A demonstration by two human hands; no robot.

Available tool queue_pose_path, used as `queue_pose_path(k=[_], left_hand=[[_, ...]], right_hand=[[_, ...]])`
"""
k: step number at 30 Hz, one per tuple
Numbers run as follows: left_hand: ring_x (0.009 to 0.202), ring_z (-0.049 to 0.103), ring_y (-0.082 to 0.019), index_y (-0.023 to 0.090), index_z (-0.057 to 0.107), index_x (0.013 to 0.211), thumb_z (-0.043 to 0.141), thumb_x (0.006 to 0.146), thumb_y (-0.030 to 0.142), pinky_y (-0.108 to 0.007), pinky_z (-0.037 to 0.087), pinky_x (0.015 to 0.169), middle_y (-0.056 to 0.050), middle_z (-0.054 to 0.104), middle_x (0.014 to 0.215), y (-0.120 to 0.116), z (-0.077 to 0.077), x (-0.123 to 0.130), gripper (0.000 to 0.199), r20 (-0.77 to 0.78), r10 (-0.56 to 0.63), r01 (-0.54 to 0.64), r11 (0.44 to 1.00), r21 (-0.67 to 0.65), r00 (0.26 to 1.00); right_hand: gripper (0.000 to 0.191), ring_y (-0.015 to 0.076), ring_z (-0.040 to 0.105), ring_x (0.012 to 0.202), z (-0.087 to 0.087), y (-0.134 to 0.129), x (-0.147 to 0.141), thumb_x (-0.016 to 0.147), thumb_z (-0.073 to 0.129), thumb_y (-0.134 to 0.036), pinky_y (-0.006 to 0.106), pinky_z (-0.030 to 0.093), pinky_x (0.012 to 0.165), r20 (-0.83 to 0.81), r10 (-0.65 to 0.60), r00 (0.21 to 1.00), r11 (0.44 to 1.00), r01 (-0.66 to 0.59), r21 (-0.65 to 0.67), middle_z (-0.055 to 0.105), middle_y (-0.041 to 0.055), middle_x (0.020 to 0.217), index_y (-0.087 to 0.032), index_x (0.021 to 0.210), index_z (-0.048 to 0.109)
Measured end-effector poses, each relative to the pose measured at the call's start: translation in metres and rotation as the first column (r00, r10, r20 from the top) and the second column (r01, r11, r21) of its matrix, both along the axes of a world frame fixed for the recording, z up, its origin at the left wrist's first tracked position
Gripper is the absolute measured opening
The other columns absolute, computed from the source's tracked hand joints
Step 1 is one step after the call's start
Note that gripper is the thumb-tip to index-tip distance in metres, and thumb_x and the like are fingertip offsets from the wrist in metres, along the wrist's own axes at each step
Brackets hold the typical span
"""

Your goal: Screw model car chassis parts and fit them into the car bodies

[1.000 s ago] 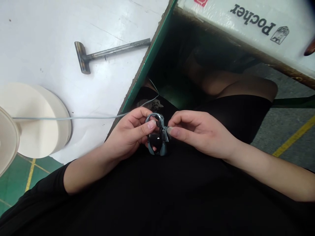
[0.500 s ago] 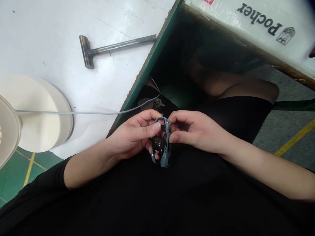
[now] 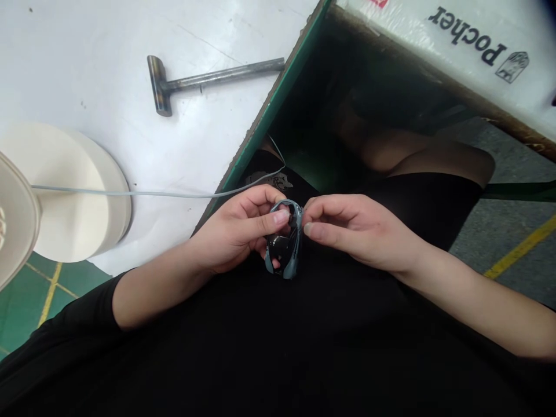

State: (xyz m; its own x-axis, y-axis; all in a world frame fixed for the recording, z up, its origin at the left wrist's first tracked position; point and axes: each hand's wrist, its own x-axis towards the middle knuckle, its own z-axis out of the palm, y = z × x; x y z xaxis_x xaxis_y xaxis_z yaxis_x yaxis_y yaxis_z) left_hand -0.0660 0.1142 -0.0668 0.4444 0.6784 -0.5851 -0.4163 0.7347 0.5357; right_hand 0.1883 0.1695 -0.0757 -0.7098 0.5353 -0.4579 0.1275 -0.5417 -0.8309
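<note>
A small black and blue-grey plastic part point(image 3: 282, 246) with a curved rim is held above my lap. My left hand point(image 3: 241, 229) grips it from the left, the thumb lying on its upper end and fingers behind it. On the other side, my right hand point(image 3: 351, 229) has its thumb and forefinger close together at the upper right edge of the rim. Whether something small sits between those fingertips is too small to tell.
A metal hammer point(image 3: 226, 75) lies on the white tabletop point(image 3: 108, 35). At the left stands a cream round base point(image 3: 87, 197) with a thin grey cable point(image 3: 174, 195) crossing it. A wrapped "Pocher" package point(image 3: 408, 35) is at upper right.
The black and blue-grey part has turned slightly and risen a little. My right thumb has moved up, nearer to its forefinger. The whole view has shifted a little.
</note>
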Motion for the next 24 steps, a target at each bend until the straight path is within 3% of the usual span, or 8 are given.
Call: queue_pose_path(k=[8, 11, 13, 15, 18, 20, 24], left_hand=[[0.068, 0.082, -0.015, 0.020, 0.074, 0.111, 0.096, 0.104, 0.035, -0.023, 0.071, 0.057, 0.001, 0.079, 0.093, -0.005, -0.003, 0.002, 0.027, -0.215, 0.068, -0.033, 0.986, 0.165, 0.974], [0.069, 0.083, -0.015, 0.020, 0.073, 0.111, 0.095, 0.105, 0.034, -0.023, 0.070, 0.059, 0.001, 0.080, 0.093, -0.006, -0.005, 0.002, 0.027, -0.249, 0.121, -0.063, 0.971, 0.230, 0.961], [0.069, 0.082, -0.014, 0.021, 0.072, 0.110, 0.094, 0.106, 0.032, -0.021, 0.069, 0.059, 0.002, 0.081, 0.092, -0.006, -0.005, 0.002, 0.025, -0.253, 0.141, -0.073, 0.963, 0.261, 0.957], [0.070, 0.082, -0.012, 0.021, 0.072, 0.108, 0.094, 0.106, 0.030, -0.017, 0.066, 0.060, 0.002, 0.081, 0.092, -0.005, -0.006, 0.002, 0.024, -0.274, 0.154, -0.069, 0.953, 0.294, 0.949], [0.071, 0.081, -0.010, 0.021, 0.073, 0.106, 0.095, 0.105, 0.029, -0.015, 0.064, 0.062, 0.003, 0.081, 0.092, -0.004, -0.006, 0.002, 0.024, -0.308, 0.162, -0.055, 0.943, 0.329, 0.938], [0.071, 0.082, -0.010, 0.021, 0.073, 0.107, 0.095, 0.106, 0.029, -0.016, 0.065, 0.062, 0.004, 0.080, 0.093, -0.004, -0.006, 0.002, 0.023, -0.307, 0.160, -0.051, 0.941, 0.334, 0.938], [0.072, 0.083, -0.010, 0.022, 0.072, 0.108, 0.094, 0.107, 0.028, -0.017, 0.066, 0.063, 0.004, 0.080, 0.094, -0.006, -0.007, 0.002, 0.023, -0.283, 0.154, -0.057, 0.944, 0.324, 0.947]], right_hand=[[0.049, 0.0134, 0.050, 0.068, 0.002, 0.002, 0.000, 0.095, 0.100, -0.063, 0.029, 0.040, 0.063, 0.000, -0.003, 1.000, 0.998, 0.003, -0.063, 0.061, -0.0024, 0.073, -0.020, 0.087, 0.079], [0.046, 0.0148, 0.056, 0.069, 0.004, -0.001, -0.001, 0.093, 0.102, -0.060, 0.029, 0.045, 0.061, 0.130, -0.029, 0.991, 0.992, 0.012, 0.126, 0.068, -0.0008, 0.079, -0.020, 0.093, 0.080], [0.042, 0.0161, 0.063, 0.074, 0.005, -0.005, -0.001, 0.090, 0.106, -0.053, 0.030, 0.050, 0.064, 0.204, -0.064, 0.977, 0.931, -0.015, 0.364, 0.073, 0.0007, 0.087, -0.021, 0.098, 0.080], [0.037, 0.0165, 0.066, 0.077, 0.005, -0.008, -0.001, 0.092, 0.105, -0.046, 0.030, 0.053, 0.066, 0.239, -0.090, 0.967, 0.818, -0.065, 0.571, 0.073, 0.0013, 0.091, -0.020, 0.101, 0.081], [0.028, 0.0163, 0.066, 0.077, 0.005, -0.012, -0.001, 0.102, 0.097, -0.040, 0.030, 0.054, 0.067, 0.257, -0.095, 0.962, 0.697, -0.120, 0.707, 0.073, 0.0019, 0.091, -0.019, 0.103, 0.079], [0.024, 0.0163, 0.067, 0.075, 0.005, -0.012, -0.001, 0.106, 0.093, -0.037, 0.031, 0.054, 0.067, 0.251, -0.081, 0.965, 0.670, -0.134, 0.731, 0.073, 0.0020, 0.091, -0.019, 0.104, 0.078], [0.021, 0.0162, 0.067, 0.075, 0.005, -0.010, -0.002, 0.108, 0.090, -0.035, 0.031, 0.054, 0.068, 0.232, -0.042, 0.972, 0.666, -0.145, 0.732, 0.071, 0.0018, 0.090, -0.018, 0.106, 0.078]])
